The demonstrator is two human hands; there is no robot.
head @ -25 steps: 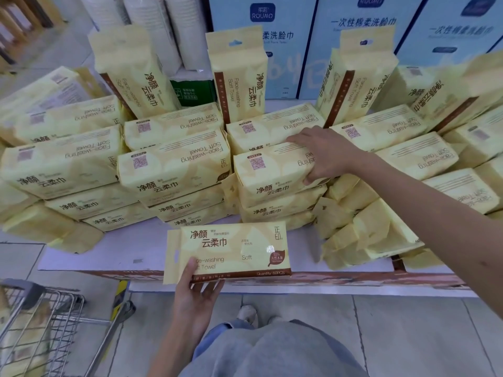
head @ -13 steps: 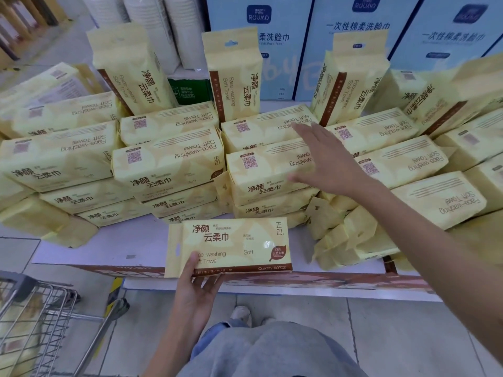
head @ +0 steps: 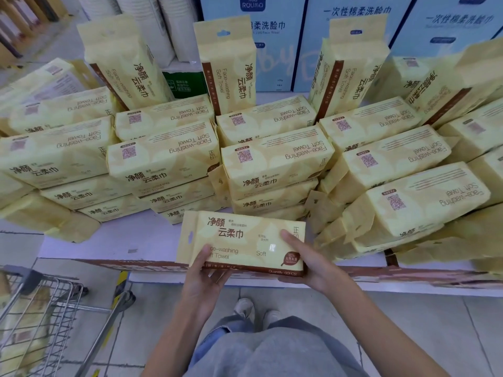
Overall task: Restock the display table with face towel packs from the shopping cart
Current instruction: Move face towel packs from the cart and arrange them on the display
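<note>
A yellow face towel pack [head: 245,235] hangs flat over the front edge of the display table [head: 136,243], label facing me. My left hand [head: 206,278] grips its lower left edge, thumb on top. My right hand [head: 307,265] holds its lower right corner, thumb laid across the front. Behind it, several stacks of the same yellow packs [head: 275,161] lie flat on the table, and upright packs [head: 228,66] stand at the back. The wire shopping cart [head: 54,317] sits at lower left with more yellow packs [head: 24,336] inside.
Tall blue boxes [head: 351,36] and white rolls [head: 152,28] stand behind the table. A green box [head: 185,84] sits between the upright packs. A bare strip of tabletop lies to the left of the held pack. My feet [head: 255,311] are on the tiled floor below.
My right hand left the middle stack and came down to the right end of the pack that my left hand holds. The pack itself has stayed at the table's front edge.
</note>
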